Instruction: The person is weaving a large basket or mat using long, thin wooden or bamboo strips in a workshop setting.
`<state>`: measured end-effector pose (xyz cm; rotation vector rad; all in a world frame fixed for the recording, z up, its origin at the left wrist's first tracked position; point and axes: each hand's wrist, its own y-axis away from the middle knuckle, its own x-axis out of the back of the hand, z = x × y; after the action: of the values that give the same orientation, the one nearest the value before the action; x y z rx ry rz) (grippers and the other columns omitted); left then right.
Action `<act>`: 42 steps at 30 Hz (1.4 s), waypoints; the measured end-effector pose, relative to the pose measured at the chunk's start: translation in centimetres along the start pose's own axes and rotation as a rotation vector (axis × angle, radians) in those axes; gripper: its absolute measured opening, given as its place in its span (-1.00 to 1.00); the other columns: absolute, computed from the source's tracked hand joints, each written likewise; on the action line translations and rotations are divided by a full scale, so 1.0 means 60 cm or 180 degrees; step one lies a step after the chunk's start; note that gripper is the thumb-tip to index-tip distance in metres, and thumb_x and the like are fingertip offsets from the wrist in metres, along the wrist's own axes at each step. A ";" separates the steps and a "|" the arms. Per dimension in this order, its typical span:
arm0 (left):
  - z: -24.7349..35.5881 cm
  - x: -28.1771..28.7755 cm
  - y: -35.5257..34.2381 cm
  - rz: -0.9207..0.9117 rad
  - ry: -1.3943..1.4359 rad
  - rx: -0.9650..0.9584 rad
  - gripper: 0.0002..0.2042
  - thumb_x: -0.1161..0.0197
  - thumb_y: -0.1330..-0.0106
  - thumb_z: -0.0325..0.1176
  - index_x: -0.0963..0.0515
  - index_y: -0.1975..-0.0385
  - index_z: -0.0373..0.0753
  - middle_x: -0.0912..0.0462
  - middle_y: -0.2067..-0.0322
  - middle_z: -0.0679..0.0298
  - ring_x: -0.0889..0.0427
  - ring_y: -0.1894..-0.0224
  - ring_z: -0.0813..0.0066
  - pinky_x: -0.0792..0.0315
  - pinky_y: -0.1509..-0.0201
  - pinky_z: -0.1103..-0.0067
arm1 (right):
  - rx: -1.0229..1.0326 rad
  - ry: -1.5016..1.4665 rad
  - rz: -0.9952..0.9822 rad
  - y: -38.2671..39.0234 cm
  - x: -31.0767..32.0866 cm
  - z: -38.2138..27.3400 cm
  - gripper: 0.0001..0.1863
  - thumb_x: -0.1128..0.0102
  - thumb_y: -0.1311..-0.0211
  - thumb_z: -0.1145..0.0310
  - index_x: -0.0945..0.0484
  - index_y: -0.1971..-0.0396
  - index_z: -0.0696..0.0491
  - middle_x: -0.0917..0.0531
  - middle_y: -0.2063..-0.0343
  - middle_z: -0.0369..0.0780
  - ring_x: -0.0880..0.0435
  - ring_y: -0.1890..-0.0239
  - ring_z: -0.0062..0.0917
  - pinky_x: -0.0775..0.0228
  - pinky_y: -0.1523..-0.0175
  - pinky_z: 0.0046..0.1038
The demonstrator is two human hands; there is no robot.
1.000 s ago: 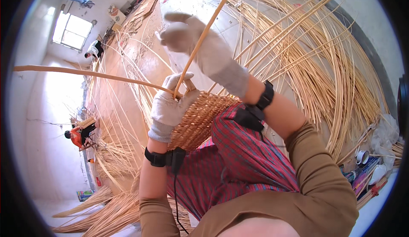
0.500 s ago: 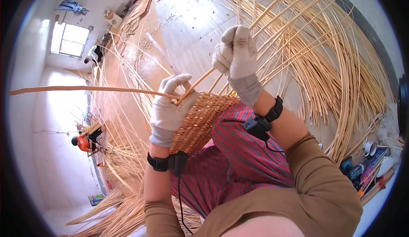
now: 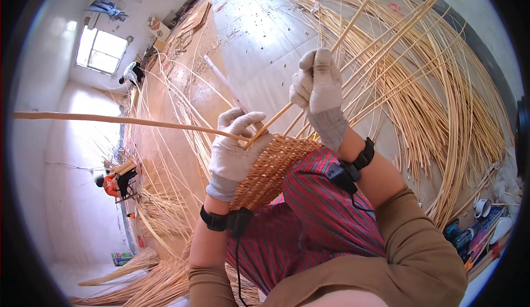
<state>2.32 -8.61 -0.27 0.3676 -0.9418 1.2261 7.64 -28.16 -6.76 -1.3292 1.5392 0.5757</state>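
A part-woven wicker basket [image 3: 276, 164] rests against my knees, with long upright rods fanning out from its far edge. My left hand [image 3: 234, 152], in a white knit glove, is closed at the basket's left edge. Its fingers pinch a wicker rod [image 3: 127, 120] where the rod meets another and bends; the long free end sticks out far to the left. Farther up and to the right, my right hand [image 3: 320, 83], also gloved, is wrapped round an upright rod [image 3: 274, 118] that slants up from the left hand. The fingertips of the left hand are partly hidden.
Thick bundles of loose rods [image 3: 408, 108] cover the floor at the right; more bundles [image 3: 149, 285] lie at the lower left. Tools and a white mug [image 3: 482, 207] sit at the right edge. One person in orange [image 3: 113, 184] and another [image 3: 132, 74] work at the far left.
The whole view has shifted, so the hands and basket appear slightly lower and farther right. Both hands keep their hold on the rods, with little other visible change.
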 end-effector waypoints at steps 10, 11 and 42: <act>-0.002 0.028 -0.052 -0.1178 0.0174 -0.0485 -0.76 -0.45 -0.20 -0.50 -0.59 0.16 -0.27 -0.54 0.00 0.15 -0.61 0.22 0.62 -0.52 0.23 0.64 | -0.0024 -0.0098 0.0027 -0.001 0.001 -0.006 -0.55 0.13 -0.62 -0.06 -0.40 0.33 0.03 -0.10 0.79 -0.47 0.02 0.82 -0.75 0.10 0.73 -0.56; -0.004 0.034 -0.057 -0.1208 0.0160 -0.0516 -0.76 -0.45 -0.20 -0.50 -0.59 0.16 -0.27 -0.54 0.00 0.15 -0.61 0.22 0.62 -0.52 0.23 0.64 | -0.0153 -0.0085 0.0081 -0.001 0.002 -0.006 -0.54 0.13 -0.61 -0.07 -0.40 0.32 0.03 -0.10 0.79 -0.47 0.03 0.82 -0.75 0.11 0.73 -0.56; -0.043 0.005 -0.056 -0.1461 0.0823 0.0055 -0.73 -0.37 -0.27 -0.34 -0.57 0.08 -0.23 -0.42 0.21 0.40 -0.42 0.16 0.60 -0.38 0.01 0.62 | -0.0533 -0.0271 0.0067 0.215 0.214 0.177 -0.61 0.03 -0.60 0.05 -0.51 0.14 0.13 -0.37 0.66 -0.39 -0.36 0.64 -0.65 -0.56 0.13 -0.38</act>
<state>6.46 -7.79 -0.77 0.4017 -0.5820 0.8359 0.60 -21.44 -25.47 -1.3970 1.4627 0.7790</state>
